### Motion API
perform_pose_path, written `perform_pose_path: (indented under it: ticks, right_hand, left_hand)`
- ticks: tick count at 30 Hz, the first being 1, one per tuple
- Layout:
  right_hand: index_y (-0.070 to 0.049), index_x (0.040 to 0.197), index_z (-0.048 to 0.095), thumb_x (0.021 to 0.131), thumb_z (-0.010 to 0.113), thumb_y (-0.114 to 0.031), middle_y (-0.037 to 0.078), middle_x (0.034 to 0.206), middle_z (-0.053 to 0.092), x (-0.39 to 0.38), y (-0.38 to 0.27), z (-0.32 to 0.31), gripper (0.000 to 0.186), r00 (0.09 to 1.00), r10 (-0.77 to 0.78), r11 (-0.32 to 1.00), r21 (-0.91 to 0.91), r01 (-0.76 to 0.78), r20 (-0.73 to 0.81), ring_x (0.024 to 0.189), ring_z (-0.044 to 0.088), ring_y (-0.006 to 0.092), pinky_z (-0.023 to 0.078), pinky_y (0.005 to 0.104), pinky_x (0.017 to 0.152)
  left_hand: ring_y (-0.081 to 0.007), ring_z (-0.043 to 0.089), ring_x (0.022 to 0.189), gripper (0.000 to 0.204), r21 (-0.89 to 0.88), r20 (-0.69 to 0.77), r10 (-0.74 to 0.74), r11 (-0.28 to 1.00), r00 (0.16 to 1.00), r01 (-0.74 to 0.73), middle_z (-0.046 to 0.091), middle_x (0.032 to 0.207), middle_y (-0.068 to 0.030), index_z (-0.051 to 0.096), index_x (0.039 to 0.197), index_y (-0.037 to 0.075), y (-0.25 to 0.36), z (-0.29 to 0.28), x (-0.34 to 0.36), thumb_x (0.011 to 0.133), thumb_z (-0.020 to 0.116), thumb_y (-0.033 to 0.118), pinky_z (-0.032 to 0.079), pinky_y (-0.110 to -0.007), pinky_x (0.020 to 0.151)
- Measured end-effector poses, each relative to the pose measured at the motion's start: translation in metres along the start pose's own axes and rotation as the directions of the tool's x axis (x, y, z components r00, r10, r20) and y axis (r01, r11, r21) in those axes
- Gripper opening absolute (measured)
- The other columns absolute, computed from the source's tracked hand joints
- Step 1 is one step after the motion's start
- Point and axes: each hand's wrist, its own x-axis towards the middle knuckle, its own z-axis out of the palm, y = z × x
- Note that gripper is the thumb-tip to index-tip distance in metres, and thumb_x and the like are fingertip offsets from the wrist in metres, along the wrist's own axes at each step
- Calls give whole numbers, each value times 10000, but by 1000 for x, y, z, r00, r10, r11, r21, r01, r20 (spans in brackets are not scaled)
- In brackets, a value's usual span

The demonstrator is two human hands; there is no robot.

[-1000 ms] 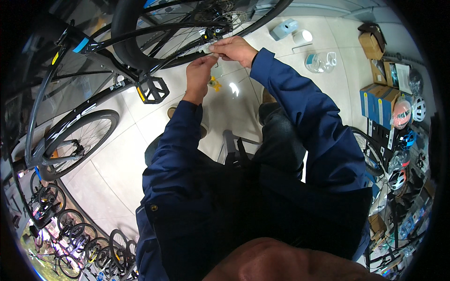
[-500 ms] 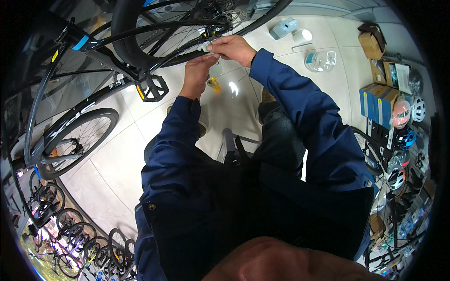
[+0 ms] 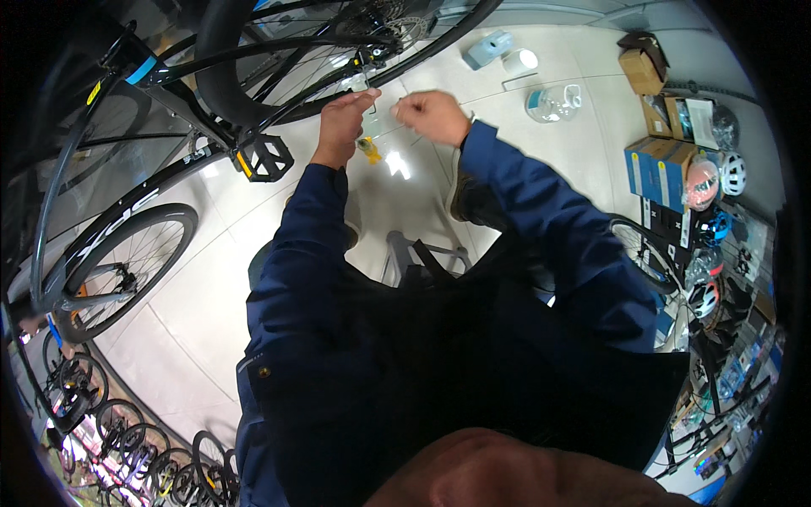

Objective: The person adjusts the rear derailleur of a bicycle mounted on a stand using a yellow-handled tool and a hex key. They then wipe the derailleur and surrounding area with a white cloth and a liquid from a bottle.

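My left hand [image 3: 342, 122] is pinched on something small and hard to make out beside the black bicycle's chainstay [image 3: 317, 101], just below the rear hub and brake disc [image 3: 397, 35]. A thin bent piece hangs by its fingertips. My right hand [image 3: 431, 116] is apart from the bike, to the right, fingers curled; I cannot tell what they hold. Under my hands a small yellow object [image 3: 369, 149] lies on the tiled floor. A black pedal [image 3: 264, 159] is left of my left hand.
At the upper right stand a grey jug [image 3: 487, 48], white tub [image 3: 519, 61] and clear bottle [image 3: 552, 103], with a hex key [image 3: 517, 83] nearby. Cartons [image 3: 655, 169] and helmets [image 3: 733, 173] line the right side. Several bicycles [image 3: 127, 439] stand at the lower left.
My right hand has come away from the bike and my left hand, moving down and right with fingers more curled. My left hand has shifted slightly left. The view has shifted a little.
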Motion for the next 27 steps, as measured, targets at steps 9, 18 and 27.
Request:
perform_pose_path:
  ticks: [9,18,27]
  right_hand:
    - [-26,949,727,1037,621,-310,47,788,691,-5,-11,70,315,975,175,768,638,-51,-134,648,628,135,512,281,591]
    - [-41,907,676,1037,618,-303,21,762,652,-14,-20,80,299,840,-85,985,80,151,-537,609,620,156,511,287,581]
    - [-70,850,661,1026,627,-389,57,708,643,-3,-15,72,366,870,188,914,405,14,-455,593,596,215,474,336,545]
  left_hand:
    - [-32,316,546,227,-14,19,-22,1000,1000,22,557,707,97,813,1054,77,-2,6,9,923,764,255,229,-237,473]
    - [-14,290,519,258,-5,6,75,997,997,-75,494,667,103,801,1059,56,-3,8,12,923,777,273,200,-214,451]
    - [-28,315,529,248,57,-78,25,998,997,-21,481,659,107,807,1041,72,1,10,14,898,804,274,225,-220,460]
